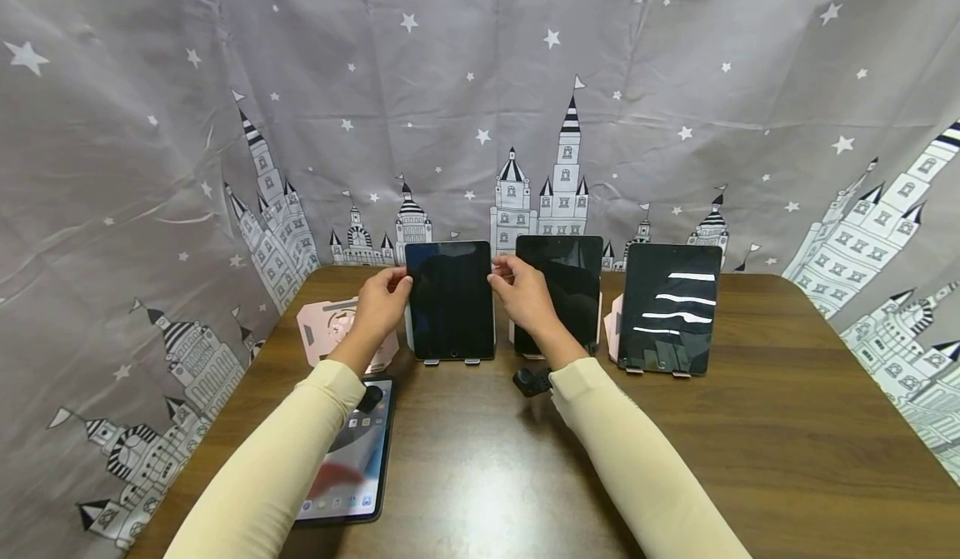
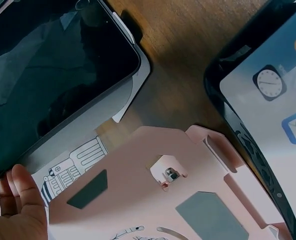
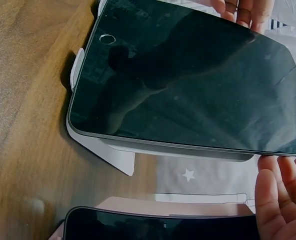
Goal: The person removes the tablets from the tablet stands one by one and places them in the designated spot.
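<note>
A dark-screened tablet (image 1: pixel 452 305) with a round home button stands upright, leaning back on a light grey stand (image 3: pixel 120 155) whose small lips support its lower edge. My left hand (image 1: pixel 381 301) pinches its left edge, and my right hand (image 1: pixel 525 294) pinches the right edge, thumb towards the screen. In the right wrist view both sets of fingers show at opposite long sides of the tablet. Below and left of it, a pink stand (image 2: pixel 133 165) with cut-outs holds no tablet. The back of the gripped tablet is hidden.
Two more dark tablets (image 1: pixel 573 292) (image 1: pixel 670 309) lean on pink stands to the right. A larger tablet (image 1: pixel 348 476) with a lit home screen lies flat under my left forearm. A grey curtain (image 1: pixel 465 59) printed with castles and stars hangs behind the wooden table (image 1: pixel 480 459).
</note>
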Demonstrator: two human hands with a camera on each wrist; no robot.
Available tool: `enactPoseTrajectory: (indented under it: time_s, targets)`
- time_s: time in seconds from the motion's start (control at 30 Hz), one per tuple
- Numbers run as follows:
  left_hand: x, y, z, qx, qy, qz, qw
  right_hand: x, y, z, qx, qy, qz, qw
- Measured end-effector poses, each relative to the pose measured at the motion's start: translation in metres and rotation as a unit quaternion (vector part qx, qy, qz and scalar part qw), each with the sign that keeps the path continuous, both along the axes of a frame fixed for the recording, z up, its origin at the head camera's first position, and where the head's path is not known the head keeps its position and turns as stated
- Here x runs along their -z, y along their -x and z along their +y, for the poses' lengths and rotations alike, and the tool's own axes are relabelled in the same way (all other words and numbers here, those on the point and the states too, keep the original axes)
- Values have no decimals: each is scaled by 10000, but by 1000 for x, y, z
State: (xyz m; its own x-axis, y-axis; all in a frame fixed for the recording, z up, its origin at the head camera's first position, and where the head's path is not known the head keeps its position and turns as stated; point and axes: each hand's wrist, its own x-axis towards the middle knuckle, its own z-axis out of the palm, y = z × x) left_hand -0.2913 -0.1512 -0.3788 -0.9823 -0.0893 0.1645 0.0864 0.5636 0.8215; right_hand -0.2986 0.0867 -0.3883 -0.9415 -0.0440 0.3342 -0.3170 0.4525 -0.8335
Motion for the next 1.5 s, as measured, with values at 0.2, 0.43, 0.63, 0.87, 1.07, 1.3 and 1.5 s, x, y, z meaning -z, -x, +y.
enactPoseTrajectory:
  time_s: [0.2, 0.43, 0.63, 0.87, 1.07, 1.3, 1.5]
  targets:
    - [1, 0, -1, -55, -46, 146, 9999, 3, 0, -2, 47, -62, 177, 9998]
    - [1, -2, -2, -82, -105, 175, 9998, 7, -1, -4, 61, -176, 351, 9992]
    - [1, -6, 0, -81, -270, 122, 9995, 11, -1, -5, 41, -223, 647, 9976]
    - [-1, -11, 0, -7, -540, 129, 9985, 11, -3, -4, -3, -41, 774, 9970]
    - [-1, -14, -1, 102, -946, 88, 9954, 9, -8, -4, -50, 33, 821, 9966]
    - [0, -18, -2, 177, -1131, 127, 9933, 9, -13, -4, -4, -8, 845, 9964]
    - [2, -23, -3, 216, -1182, 136, 9927, 12, -19, -4, 30, -30, 844, 9964]
